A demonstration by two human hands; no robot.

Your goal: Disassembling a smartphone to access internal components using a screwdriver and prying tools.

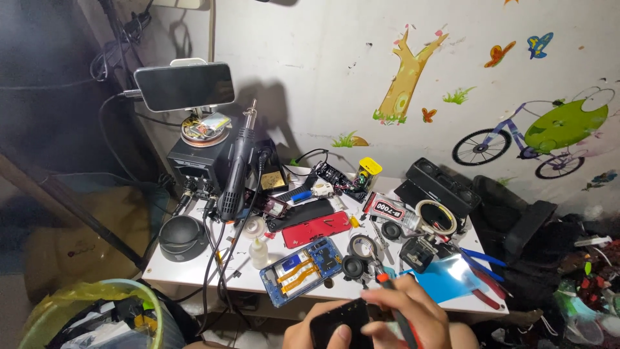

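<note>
Phone [341, 326] pinched in left hand [316, 333], right hand [413, 310] gripping red-tipped screwdriver [394, 304] over it; repair underway, next needs steady tip placement.

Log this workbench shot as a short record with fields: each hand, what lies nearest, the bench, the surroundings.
left hand: holds a dark phone from below, thumb on its face
right hand: grips a thin red-and-black tool over the phone
nearest: opened blue phone with its boards showing, red phone cover, blue film sheet
bench: white table crowded with parts, tape rolls, pliers
left side: black rework station with hot-air handle, phone on a stand
wall: tree and bicycle stickers
</note>
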